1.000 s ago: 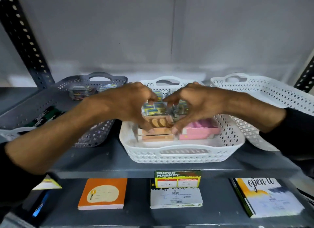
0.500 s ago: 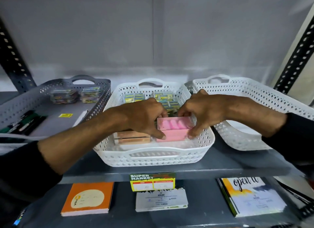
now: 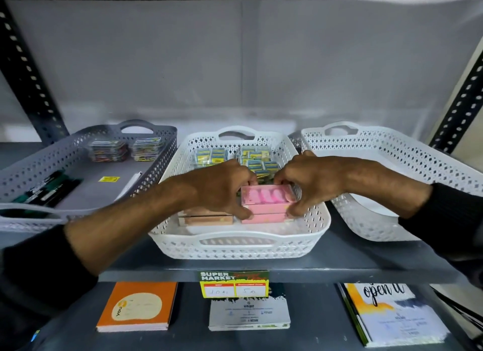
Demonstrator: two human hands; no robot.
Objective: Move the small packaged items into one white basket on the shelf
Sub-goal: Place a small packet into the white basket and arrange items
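The middle white basket [image 3: 235, 246] holds a stack of pink boxes [image 3: 264, 200], a tan box [image 3: 209, 219] to their left, and several small yellow-and-blue packets [image 3: 257, 158] at the back. My left hand [image 3: 222, 188] grips the left end of the pink stack, thumb low on its front corner. On the right end, my right hand [image 3: 308, 180] pinches the same stack. More small packets [image 3: 108, 149] sit at the back of the grey basket [image 3: 31, 167] on the left.
An empty white basket [image 3: 407, 162] stands at the right, tilted against the middle one. The grey basket also holds dark pens [image 3: 47, 187] and a yellow tag. Below the shelf edge hang a price label [image 3: 234, 284] and lie notebooks [image 3: 136, 307].
A second ago both hands held a bundle of small packets above the boxes. The packets now lie at the basket's back and both hands have dropped onto the pink stack.
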